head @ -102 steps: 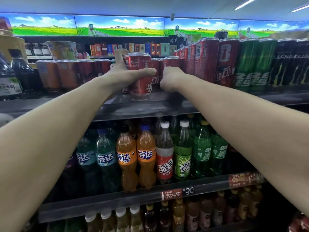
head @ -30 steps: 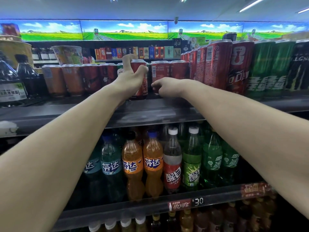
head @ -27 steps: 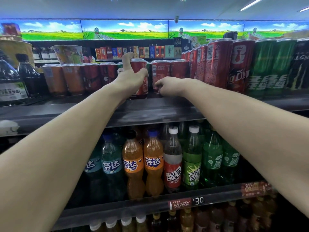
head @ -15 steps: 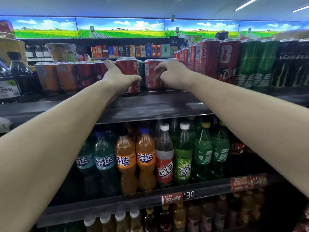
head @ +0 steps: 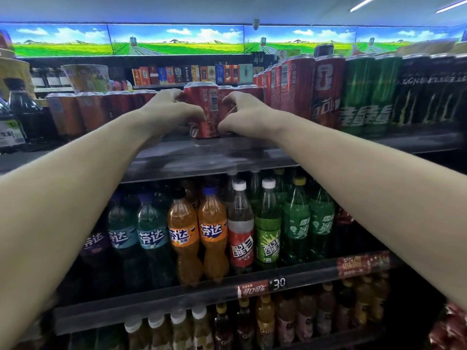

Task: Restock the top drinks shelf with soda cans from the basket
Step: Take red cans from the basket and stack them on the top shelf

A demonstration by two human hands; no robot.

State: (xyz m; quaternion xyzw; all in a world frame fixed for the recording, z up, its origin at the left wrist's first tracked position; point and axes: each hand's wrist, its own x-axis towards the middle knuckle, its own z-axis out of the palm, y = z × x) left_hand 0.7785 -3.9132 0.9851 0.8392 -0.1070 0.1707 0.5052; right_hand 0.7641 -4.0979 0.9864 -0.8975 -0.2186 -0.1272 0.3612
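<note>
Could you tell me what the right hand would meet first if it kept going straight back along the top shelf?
Probably the short red cans standing right behind the right hand, which grips the front red can along with the left hand; depth is hard to judge.

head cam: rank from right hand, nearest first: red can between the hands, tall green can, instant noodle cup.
1. red can: touching the right hand, on its left.
2. tall green can: top shelf, off to the right.
3. instant noodle cup: far left, behind the can row.

Both hands' fingers point(head: 177, 96) curl out of sight behind the red can point(head: 204, 109), the far-right black cans point(head: 429, 97) blur, and the basket stays out of frame.
</note>
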